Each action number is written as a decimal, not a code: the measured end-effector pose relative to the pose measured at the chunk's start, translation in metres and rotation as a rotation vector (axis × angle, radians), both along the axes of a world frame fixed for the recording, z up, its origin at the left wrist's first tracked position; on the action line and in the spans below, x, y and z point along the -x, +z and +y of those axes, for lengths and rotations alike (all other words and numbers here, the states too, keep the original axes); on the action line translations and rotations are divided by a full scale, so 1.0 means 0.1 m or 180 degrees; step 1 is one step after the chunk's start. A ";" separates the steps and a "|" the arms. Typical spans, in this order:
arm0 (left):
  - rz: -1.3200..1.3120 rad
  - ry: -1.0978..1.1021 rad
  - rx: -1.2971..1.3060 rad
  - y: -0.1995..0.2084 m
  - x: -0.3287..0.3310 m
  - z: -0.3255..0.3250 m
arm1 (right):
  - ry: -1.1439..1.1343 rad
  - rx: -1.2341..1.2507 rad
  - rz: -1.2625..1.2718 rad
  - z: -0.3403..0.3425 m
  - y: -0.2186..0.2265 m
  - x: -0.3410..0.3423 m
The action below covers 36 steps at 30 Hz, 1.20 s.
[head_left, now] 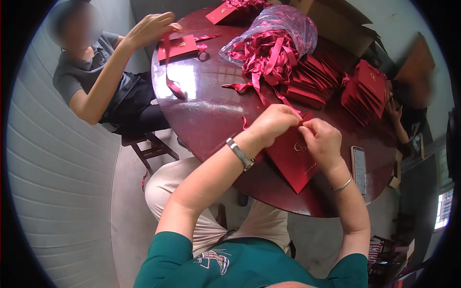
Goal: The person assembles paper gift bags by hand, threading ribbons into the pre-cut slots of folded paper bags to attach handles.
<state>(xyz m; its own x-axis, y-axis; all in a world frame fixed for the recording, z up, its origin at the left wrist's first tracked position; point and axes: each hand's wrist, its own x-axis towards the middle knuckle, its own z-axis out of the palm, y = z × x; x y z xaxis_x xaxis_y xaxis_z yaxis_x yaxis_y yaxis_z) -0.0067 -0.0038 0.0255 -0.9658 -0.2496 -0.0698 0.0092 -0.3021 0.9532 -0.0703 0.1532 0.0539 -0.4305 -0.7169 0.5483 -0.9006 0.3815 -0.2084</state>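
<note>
A dark red paper bag [290,161] with a small gold emblem lies flat at the near edge of the round table, one corner pointing toward me. Both my hands meet at its top edge. The fingers of my left hand [274,124] are pinched on a red ribbon [287,102], which shows just beyond the fingertips. Thumb and forefinger of my right hand [323,140] are closed at the bag's top edge, close to the left fingertips. My fingers partly cover the point where ribbon and bag meet.
Beyond my hands a clear plastic bag [297,24] spills red ribbons [271,57]. Red bags stand in stacks [365,91] to the right. A phone [358,170] lies by my right forearm. At the left, a person [101,81] handles a ribbon over another red bag [178,48].
</note>
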 end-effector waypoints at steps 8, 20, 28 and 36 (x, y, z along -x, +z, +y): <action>0.0124 -0.0497 -0.0690 0.01 -0.06 -0.10 | 0.0239 0.0621 -0.2423 0.03 0.26 -0.13; 0.0265 -0.0094 0.0281 0.08 -0.07 0.18 | 0.1052 0.0350 -0.0974 0.20 0.04 0.18; 0.0412 0.0219 0.0340 -0.02 0.05 -0.17 | 0.1205 0.0267 -0.1189 0.31 -0.03 0.24; 0.0364 0.0973 0.0949 -0.10 0.18 -0.31 | 0.1054 0.0153 -0.1603 0.38 -0.03 0.21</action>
